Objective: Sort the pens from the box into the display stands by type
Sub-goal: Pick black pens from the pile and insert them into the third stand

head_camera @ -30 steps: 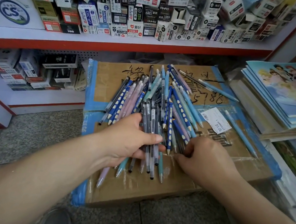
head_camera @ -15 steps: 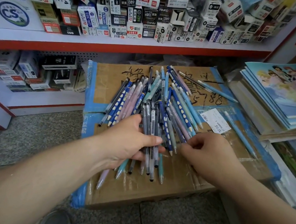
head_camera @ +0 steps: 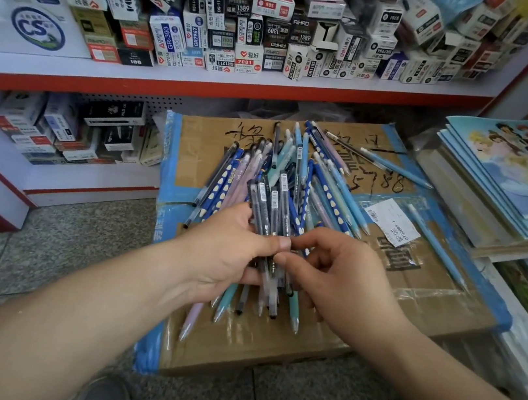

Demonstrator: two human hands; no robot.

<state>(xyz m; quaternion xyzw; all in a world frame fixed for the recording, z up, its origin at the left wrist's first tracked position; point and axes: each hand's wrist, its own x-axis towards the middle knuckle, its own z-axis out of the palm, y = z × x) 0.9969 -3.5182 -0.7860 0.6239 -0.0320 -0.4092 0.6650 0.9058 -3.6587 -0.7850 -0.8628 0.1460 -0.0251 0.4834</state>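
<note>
I see right hand [head_camera: 343,280] moved left, now meeting left hand [head_camera: 227,256] at pen bundle [head_camera: 272,201]. Left fingers curled round bundle, thumb on top; right thumb and forefinger pinch pens in it. Bundle lies fanned on taped cardboard box [head_camera: 413,290].

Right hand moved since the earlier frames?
Yes. The right hand has shifted left, away from the white label on the box, to meet the left hand at the gripped pens.

Mixed heap of pens [head_camera: 295,184] fanned on closed, taped cardboard box [head_camera: 418,301]. Barrels are dark blue with white dots, pale blue, pink and clear-black. Near ends bunched in left hand [head_camera: 230,253]; right hand [head_camera: 343,280] pinches there. One pale blue pen [head_camera: 437,248] lies apart, right side.
</note>
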